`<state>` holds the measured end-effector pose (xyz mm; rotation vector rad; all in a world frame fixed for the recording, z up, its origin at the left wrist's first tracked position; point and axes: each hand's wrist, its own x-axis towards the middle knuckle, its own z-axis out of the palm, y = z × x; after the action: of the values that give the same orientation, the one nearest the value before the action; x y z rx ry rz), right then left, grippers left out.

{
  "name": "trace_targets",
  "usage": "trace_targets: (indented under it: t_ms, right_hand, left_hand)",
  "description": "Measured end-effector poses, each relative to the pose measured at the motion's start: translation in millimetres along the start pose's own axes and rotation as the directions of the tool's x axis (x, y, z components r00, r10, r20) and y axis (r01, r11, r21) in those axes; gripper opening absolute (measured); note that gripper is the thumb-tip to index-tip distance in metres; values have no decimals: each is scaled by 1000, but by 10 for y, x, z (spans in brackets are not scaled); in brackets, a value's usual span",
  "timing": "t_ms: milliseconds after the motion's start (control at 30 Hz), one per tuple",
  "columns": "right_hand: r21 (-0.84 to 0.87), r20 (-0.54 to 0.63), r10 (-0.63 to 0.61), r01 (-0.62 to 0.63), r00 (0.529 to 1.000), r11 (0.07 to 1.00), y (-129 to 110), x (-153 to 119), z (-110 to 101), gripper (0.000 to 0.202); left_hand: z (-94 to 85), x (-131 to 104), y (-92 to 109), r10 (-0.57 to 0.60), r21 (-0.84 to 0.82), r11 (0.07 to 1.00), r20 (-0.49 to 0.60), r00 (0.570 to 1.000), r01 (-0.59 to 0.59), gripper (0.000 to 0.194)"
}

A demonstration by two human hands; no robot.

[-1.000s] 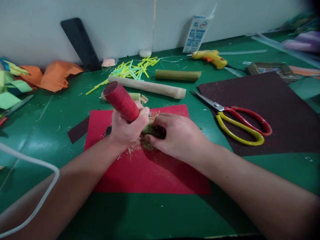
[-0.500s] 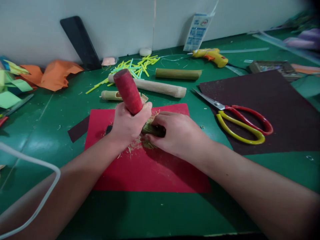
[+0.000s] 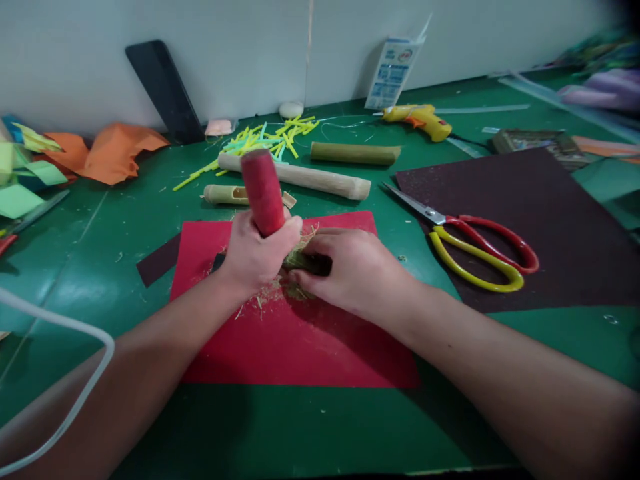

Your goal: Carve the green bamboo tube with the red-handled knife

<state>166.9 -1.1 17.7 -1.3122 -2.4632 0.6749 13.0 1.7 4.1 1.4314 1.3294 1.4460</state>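
My left hand (image 3: 263, 250) is closed round a tool with a thick red cylindrical handle (image 3: 263, 193), which sticks up above the fist. The tool's working end is hidden behind the hand. My right hand (image 3: 353, 263) grips a short greenish bamboo piece (image 3: 297, 260) between thumb and fingers, close beside the left fist. Pale bamboo shavings (image 3: 263, 300) lie scattered under both hands on a red sheet (image 3: 310, 353). A small dark object (image 3: 219, 261), partly covered, shows left of my left hand.
Behind the sheet lie a notched bamboo piece (image 3: 220, 195), a peeled bamboo stick (image 3: 325, 180), a green bamboo tube (image 3: 355, 153) and yellow strips (image 3: 255, 143). Scissors (image 3: 470, 243) rest on dark paper (image 3: 550, 227) at right, near a yellow glue gun (image 3: 420, 121). A white cable (image 3: 95, 373) crosses lower left.
The red handle has swung more upright, its top moving right and slightly down in view. The right hand keeps its hold on the bamboo. The camera view has shifted slightly.
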Motion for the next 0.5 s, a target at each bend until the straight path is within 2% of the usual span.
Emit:
trace_targets:
  t_ms: [100,233,500]
  right_hand:
    - [-18,-18,3,-3,1000,1000,3,-6,9,15]
    - [-27,-31,6,-7,999,1000,15,-4,19,16]
    - [-22,-39,-9,8,999,1000,31,-1,28,17]
  left_hand:
    - [3,-1,-5,-7,-61,998,-56,998,4,32]
    - [16,4,-11,3,-71,997,-70,998,-8,33]
    - [39,-12,-34,47,-54,997,-36,998,-49,34]
